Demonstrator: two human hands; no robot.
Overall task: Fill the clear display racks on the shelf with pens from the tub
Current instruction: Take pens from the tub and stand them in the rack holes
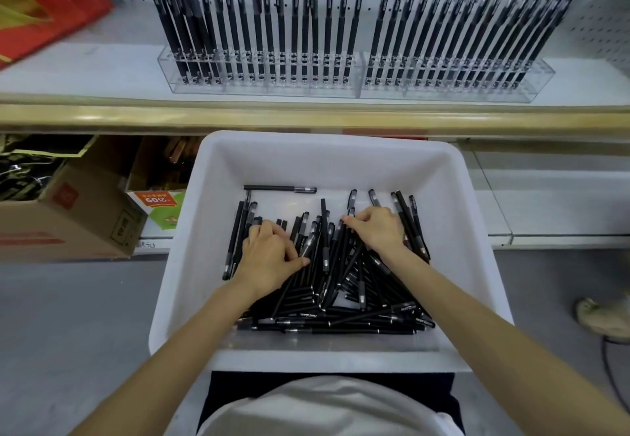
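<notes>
Both left hand (271, 255) and right hand (376, 228) curl fingers round pens (341, 302) — inside the tub (306, 159).

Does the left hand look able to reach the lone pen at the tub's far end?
Probably yes: the lone pen lies uncovered on bare floor of the tub, just beyond the left hand.

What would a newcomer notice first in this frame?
A jumbled heap of black pens fills the white tub at centre, and the left hand and right hand both curl into it. Above, on the shelf, the clear display racks stand side by side against the pegboard, lined with upright pens of the same kind. A red bag lies at the top left.
</notes>
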